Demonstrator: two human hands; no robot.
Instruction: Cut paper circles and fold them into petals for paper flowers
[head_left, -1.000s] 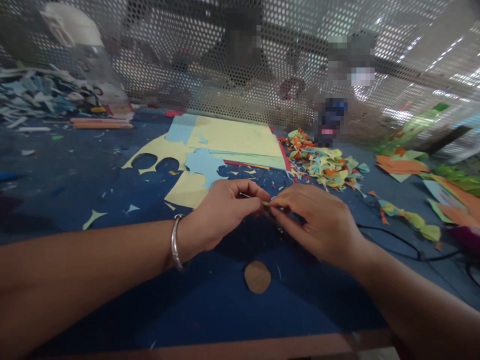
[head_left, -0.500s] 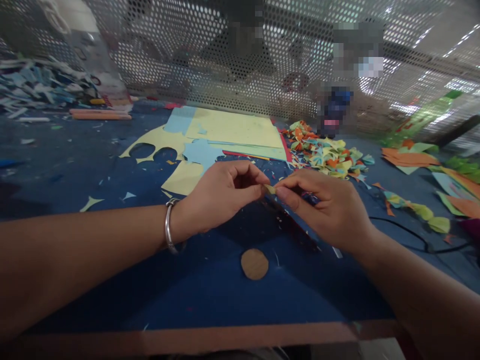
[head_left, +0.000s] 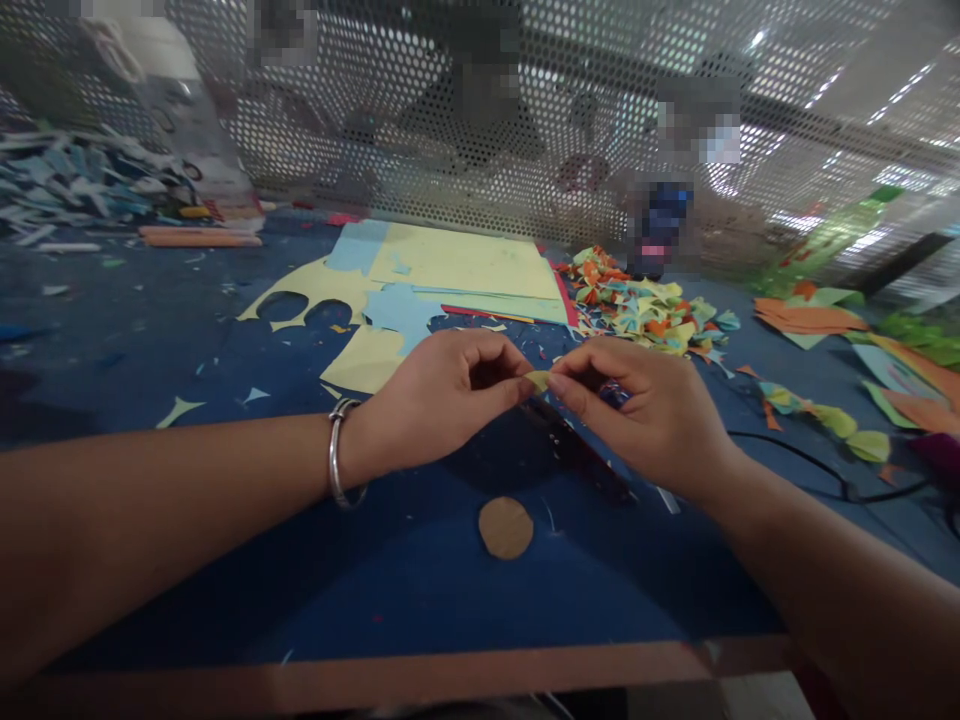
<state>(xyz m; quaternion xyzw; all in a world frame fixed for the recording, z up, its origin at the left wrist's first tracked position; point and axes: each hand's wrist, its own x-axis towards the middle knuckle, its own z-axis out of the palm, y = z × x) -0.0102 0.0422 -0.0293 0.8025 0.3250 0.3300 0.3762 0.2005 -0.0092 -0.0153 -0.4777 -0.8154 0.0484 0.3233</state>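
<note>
Between my two hands is a small piece of yellow paper point(head_left: 538, 380), pinched by both sets of fingertips above the blue table. My left hand point(head_left: 457, 385), with a silver bangle at the wrist, grips its left end. Thumb and forefinger of my right hand point(head_left: 645, 410) close on the other end. Under the right fingers lies a dark, narrow tool point(head_left: 585, 460), partly hidden; its kind is unclear. Nearer to me, a round brown cardboard disc point(head_left: 506, 528) rests flat on the blue table cover point(head_left: 375, 590).
Yellow and blue paper sheets point(head_left: 465, 260), some with round holes, lie beyond my hands. A heap of folded paper pieces point(head_left: 652, 310) sits right of them. A bottle point(head_left: 199, 130) and paper strips point(head_left: 75, 185) stand far left; a black cable point(head_left: 802, 455) runs right.
The yellow paper shows slightly more between my fingertips. Both hands keep their pinch in nearly the same place; the view has shifted a little.
</note>
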